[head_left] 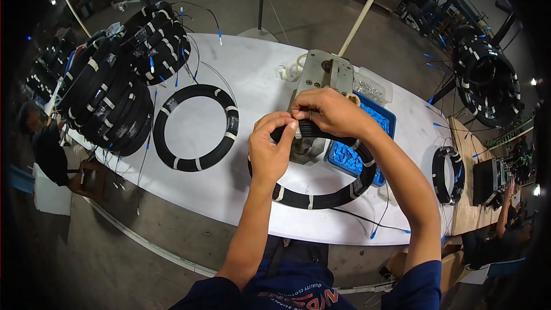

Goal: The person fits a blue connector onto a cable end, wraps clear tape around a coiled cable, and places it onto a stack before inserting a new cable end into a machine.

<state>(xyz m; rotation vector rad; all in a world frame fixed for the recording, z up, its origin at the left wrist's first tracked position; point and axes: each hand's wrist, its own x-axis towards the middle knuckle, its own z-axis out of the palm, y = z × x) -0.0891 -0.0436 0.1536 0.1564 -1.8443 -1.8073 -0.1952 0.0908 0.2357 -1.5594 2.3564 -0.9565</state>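
A black cable coil (327,200) with white tape bands lies in front of a grey metal machine (321,72). At its upper left part, both hands meet on the coil near a white band. My left hand (270,143) is closed, its thumb and index finger pinched at the band. My right hand (330,112) is also closed, its fingertips pressed together just above the coil. What lies between the fingertips is too small to make out. The hands cover part of the coil's upper edge.
Another taped coil (198,165) lies flat on the white table (252,69). Stacked coils (109,100) stand at the left. Blue connectors fill a blue tray (390,120) beside a clear box (370,87). A smaller coil (437,175) is at the right. Co-workers are at both sides.
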